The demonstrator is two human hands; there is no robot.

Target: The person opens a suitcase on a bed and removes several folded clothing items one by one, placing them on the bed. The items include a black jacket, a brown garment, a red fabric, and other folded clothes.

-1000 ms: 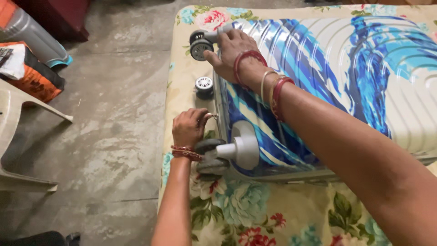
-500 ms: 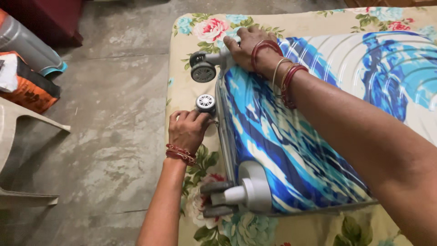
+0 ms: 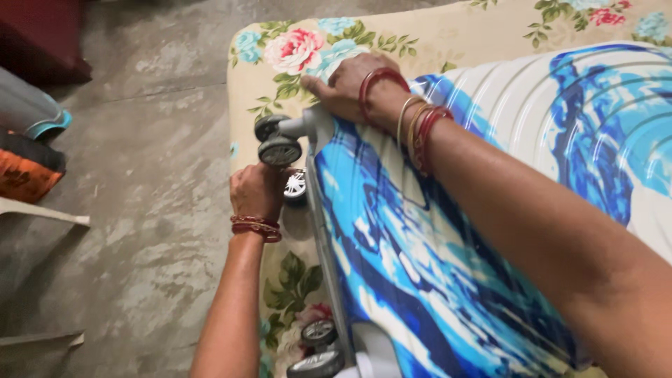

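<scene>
Now my left hand (image 3: 257,190) has slid up, fist closed beside the lower wheel (image 3: 295,185); at one o'clock, my right hand (image 3: 344,87) presses flat on the glossy ribbed suitcase (image 3: 455,231).

A blue-and-white swirled hard-shell suitcase (image 3: 490,231) lies flat on a cream floral-printed mattress (image 3: 280,70), filling the right of the frame. The right hand (image 3: 346,87) rests on its upper-left corner, just above the grey double caster wheel (image 3: 278,143). The left hand (image 3: 257,190), at centre left, closes beside a lower white-spoked wheel (image 3: 295,185). Another wheel pair (image 3: 318,350) shows at the bottom edge. Grey concrete floor (image 3: 140,210) fills the left.
</scene>
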